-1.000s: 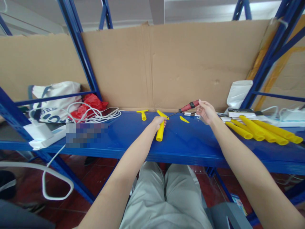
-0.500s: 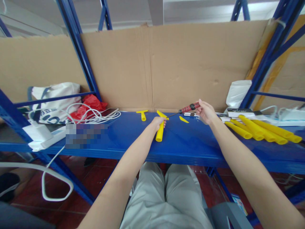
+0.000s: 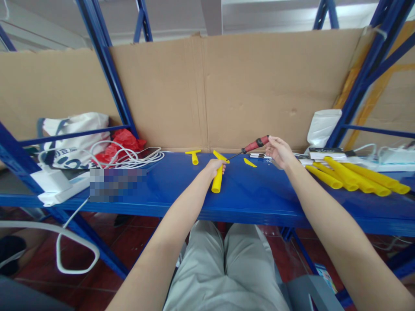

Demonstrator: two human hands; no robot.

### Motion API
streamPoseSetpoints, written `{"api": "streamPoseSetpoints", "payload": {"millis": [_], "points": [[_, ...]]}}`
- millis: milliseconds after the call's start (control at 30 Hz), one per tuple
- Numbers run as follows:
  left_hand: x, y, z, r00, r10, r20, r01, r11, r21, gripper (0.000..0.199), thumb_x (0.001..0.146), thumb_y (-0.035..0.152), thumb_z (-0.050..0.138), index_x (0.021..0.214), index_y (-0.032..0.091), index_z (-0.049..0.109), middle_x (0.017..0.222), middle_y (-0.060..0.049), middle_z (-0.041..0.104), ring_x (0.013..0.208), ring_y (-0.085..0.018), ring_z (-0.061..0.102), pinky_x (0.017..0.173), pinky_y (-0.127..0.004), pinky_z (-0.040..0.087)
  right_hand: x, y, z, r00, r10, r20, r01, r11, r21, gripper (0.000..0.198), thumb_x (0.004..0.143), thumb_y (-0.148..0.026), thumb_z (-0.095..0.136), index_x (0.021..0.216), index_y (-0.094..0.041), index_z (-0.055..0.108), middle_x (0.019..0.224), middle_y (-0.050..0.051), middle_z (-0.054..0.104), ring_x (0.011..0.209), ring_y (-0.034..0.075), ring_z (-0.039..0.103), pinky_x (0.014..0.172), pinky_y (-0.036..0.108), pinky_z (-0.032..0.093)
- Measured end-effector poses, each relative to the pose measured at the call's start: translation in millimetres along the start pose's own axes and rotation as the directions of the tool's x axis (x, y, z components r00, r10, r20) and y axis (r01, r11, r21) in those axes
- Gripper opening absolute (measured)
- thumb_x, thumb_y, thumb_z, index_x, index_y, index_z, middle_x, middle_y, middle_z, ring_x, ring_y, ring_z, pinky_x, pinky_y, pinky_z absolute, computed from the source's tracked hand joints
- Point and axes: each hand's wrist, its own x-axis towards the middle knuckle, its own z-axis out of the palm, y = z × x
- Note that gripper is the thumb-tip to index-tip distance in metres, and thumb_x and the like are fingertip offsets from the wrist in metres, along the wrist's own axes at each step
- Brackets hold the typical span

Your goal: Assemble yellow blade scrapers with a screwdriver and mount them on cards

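My left hand [image 3: 216, 166] is closed round a yellow T-shaped plastic piece [image 3: 216, 185], its tube end pointing toward me and its flat crosspiece showing beyond my fingers. In my right hand [image 3: 279, 151], the fingertips pinch the end of a screwdriver [image 3: 256, 144] with a red and black handle. Its shaft slants down to the left, and the tip meets the yellow piece beside my left fingers; the exact contact is hidden. A loose pointed yellow plate [image 3: 250, 163] lies between my hands. Farther left, another yellow T-shaped piece [image 3: 195, 157] rests on the blue table [image 3: 259, 190].
Several yellow tubes [image 3: 353, 175] are piled at the right. Tiny metal bits [image 3: 269, 162] lie near my right hand. At the left are coiled white cables [image 3: 129, 159], a red plastic bag [image 3: 121, 144] and a white cloth bag [image 3: 78, 138]. Cardboard [image 3: 259, 90] stands behind.
The screwdriver handle has rotated about its own axis, and my right fingers have shifted slightly on its end. My left hand and the yellow piece stay in place.
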Motion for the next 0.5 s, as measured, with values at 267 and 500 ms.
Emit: {"api": "streamPoseSetpoints", "payload": {"millis": [267,500], "points": [[-3.2,3.3,1.6,0.998,-0.061,-0.007,0.061,0.998,-0.003,0.017,0.089,0.024,0.055,0.092,0.007,0.062,0.060,-0.009,0.058,0.069,-0.018,0.054,0.060,-0.034,0.041,0.9,-0.3,1.2,0.998,0.050,-0.033,-0.049,0.999,0.018,0.042,0.062,-0.045,0.078,0.063,-0.020,0.044,0.050,-0.006,0.046,0.044,0.006,0.045,0.039,0.018,0.037],[-8.3,4.6,1.9,0.996,-0.075,0.050,0.075,0.997,-0.008,0.009,0.087,0.016,0.058,0.090,0.008,0.060,0.050,-0.002,0.049,0.062,-0.014,0.049,0.059,-0.029,0.040,-1.1,-0.4,2.3,1.000,0.030,-0.001,-0.030,0.999,-0.029,0.042,0.063,-0.053,0.075,0.066,-0.020,0.049,0.041,-0.008,0.039,0.038,0.006,0.042,0.038,0.018,0.036]]}}
